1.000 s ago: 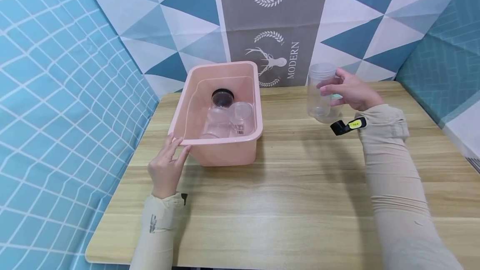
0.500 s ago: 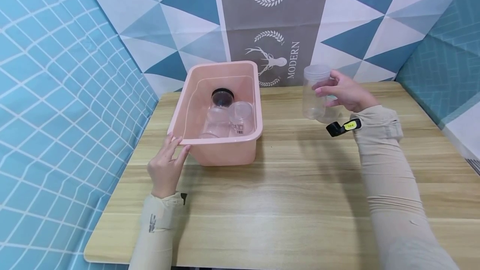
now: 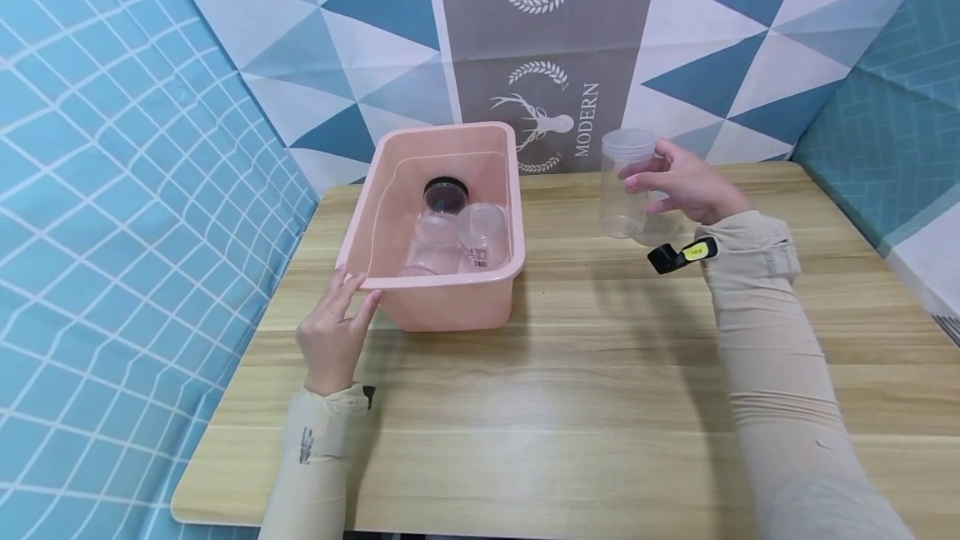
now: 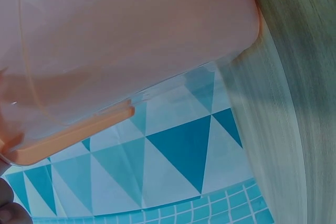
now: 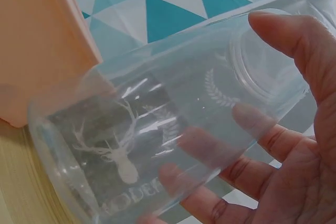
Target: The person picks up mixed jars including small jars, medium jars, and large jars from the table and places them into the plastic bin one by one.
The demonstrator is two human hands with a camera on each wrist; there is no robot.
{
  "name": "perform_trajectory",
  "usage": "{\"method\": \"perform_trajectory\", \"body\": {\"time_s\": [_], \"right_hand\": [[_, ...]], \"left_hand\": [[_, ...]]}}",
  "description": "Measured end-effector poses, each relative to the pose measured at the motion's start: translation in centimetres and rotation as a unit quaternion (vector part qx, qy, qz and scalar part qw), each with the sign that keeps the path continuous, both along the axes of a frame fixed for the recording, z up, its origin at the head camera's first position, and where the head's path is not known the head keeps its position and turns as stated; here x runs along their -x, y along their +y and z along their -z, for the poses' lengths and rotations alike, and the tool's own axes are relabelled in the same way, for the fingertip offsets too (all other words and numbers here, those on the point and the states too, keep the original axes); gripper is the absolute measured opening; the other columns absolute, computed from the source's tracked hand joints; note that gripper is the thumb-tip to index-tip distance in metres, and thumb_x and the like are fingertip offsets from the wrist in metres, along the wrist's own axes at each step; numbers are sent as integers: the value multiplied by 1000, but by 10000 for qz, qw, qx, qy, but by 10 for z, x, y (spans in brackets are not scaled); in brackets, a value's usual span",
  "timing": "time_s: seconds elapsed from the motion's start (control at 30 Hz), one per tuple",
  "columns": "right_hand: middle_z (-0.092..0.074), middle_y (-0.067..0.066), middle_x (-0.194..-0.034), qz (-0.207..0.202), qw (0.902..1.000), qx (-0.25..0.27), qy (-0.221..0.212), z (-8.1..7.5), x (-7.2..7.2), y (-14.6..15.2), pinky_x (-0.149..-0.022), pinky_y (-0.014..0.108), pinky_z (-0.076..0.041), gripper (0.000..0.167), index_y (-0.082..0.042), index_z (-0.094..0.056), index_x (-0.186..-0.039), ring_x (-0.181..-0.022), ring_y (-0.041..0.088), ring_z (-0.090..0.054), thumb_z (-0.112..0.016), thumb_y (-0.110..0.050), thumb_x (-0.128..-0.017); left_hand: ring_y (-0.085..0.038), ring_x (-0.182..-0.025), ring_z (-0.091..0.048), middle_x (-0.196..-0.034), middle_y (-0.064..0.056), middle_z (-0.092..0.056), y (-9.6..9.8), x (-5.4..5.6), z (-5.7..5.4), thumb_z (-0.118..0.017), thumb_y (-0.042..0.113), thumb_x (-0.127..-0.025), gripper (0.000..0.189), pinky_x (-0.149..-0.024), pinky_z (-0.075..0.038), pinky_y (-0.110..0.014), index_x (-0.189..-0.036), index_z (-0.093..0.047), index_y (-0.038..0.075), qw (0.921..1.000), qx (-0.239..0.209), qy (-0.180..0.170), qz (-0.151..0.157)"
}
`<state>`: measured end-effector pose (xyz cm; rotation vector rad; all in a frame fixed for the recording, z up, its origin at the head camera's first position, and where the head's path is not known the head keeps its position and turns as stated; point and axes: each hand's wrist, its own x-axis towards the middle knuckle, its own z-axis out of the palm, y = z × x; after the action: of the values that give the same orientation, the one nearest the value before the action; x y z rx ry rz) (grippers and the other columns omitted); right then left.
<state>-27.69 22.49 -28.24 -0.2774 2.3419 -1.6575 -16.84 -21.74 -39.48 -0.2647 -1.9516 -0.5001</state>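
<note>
My left hand (image 3: 332, 338) pinches the near left corner of the pink plastic tub (image 3: 450, 304), fingers over the rim and thumb at the outer wall. Inside the tub lie several clear plastic jars (image 3: 482, 233), one with a black lid (image 3: 446, 182). To the right of the tub, my right hand (image 3: 690, 183) grips a clear, empty plastic jar (image 3: 618, 190) from its right side. In the right wrist view, the thumb lies near the jar's neck and the other fingers show through its wall. The left wrist view shows mainly the tub's outer side (image 4: 147, 30).
Beside the held jar, partly behind the right hand, a clear rounded base (image 3: 663, 230) shows on the wooden table (image 3: 585, 407). Patterned cloth (image 3: 555, 48) rises behind the table, and blue gridded cloth (image 3: 135, 215) hangs at the left.
My right hand and the jar it holds have moved slightly left, toward the tub. The left hand and the tub have stayed in place.
</note>
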Motion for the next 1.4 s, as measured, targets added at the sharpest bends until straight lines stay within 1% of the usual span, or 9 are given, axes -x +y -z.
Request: {"method": "perform_trajectory", "body": {"time_s": [0.2,0.3,0.43,0.53,0.63,0.73,0.87,1.1,1.4], "right_hand": [[-51,7,-123,-45,9999,-125,-28,-1,1,-6,-76,31,-51,61,-8,-22,-144,-112,17,-50,-58,-19,-96],[-53,4,-120,-85,9999,-113,-4,-1,2,-10,-74,31,-52,61,-7,-23,-144,-107,14,-52,-59,-18,-95],[-55,1,-114,-79,9999,-42,96,-3,3,-15,-70,31,-53,60,-6,-25,-144,-100,10,-54,-59,-15,-95],[-56,-2,-110,-93,9999,69,116,-4,4,-18,-67,30,-53,58,-5,-27,-142,-98,9,-55,-59,-12,-94],[-57,-3,-108,-122,9997,209,79,-4,4,-22,-65,29,-53,58,-5,-27,-142,-98,10,-55,-58,-10,-93],[-55,0,-110,-151,9995,269,45,-5,5,-25,-67,30,-52,60,-5,-26,-143,-99,11,-54,-58,-9,-93],[-54,3,-114,-171,9994,287,29,-6,5,-28,-70,30,-52,61,-6,-25,-144,-101,13,-53,-59,-9,-93],[-57,-3,-106,-170,9990,402,20,-6,5,-31,-68,30,-52,55,-6,-29,-139,-98,12,-54,-58,-7,-93],[-53,7,-118,-267,9993,270,22,-3,11,-36,-71,32,-51,62,-9,-26,-145,-106,16,-52,-60,-10,-92]], "left_hand": [[-40,-83,-68,-106,-21,-68,-1,0,2,-58,51,-91,55,-43,-42,-43,-94,-73,-2,10000,2,20,5],[-40,-84,-68,-106,-21,-68,-1,0,2,-58,51,-91,55,-44,-43,-44,-94,-73,-2,10000,-17,44,4],[-40,-86,-68,-106,-21,-68,-2,0,1,-58,52,-90,55,-47,-46,-45,-94,-73,-2,10000,-8,-20,44],[-40,-86,-68,-107,-21,-67,-2,0,0,-58,52,-90,55,-48,-47,-46,-95,-73,-1,10000,13,-69,63],[-40,-85,-68,-106,-21,-67,-3,-1,-1,-58,52,-90,55,-46,-46,-45,-94,-73,-1,10000,19,-59,65],[-40,-84,-68,-106,-22,-67,-3,-1,-1,-59,51,-90,55,-44,-44,-45,-94,-73,-1,10000,30,-40,64],[-40,-84,-68,-106,-22,-67,-2,-1,-2,-58,52,-90,55,-46,-45,-44,-94,-73,-2,10000,42,-36,82],[-40,-83,-68,-105,-22,-67,-2,-1,-3,-57,52,-90,56,-45,-45,-44,-93,-73,-2,9999,84,-38,47],[-40,-84,-68,-105,-21,-68,-2,-1,-4,-56,53,-90,57,-43,-43,-43,-93,-73,-1,9999,144,-69,-9]]}}
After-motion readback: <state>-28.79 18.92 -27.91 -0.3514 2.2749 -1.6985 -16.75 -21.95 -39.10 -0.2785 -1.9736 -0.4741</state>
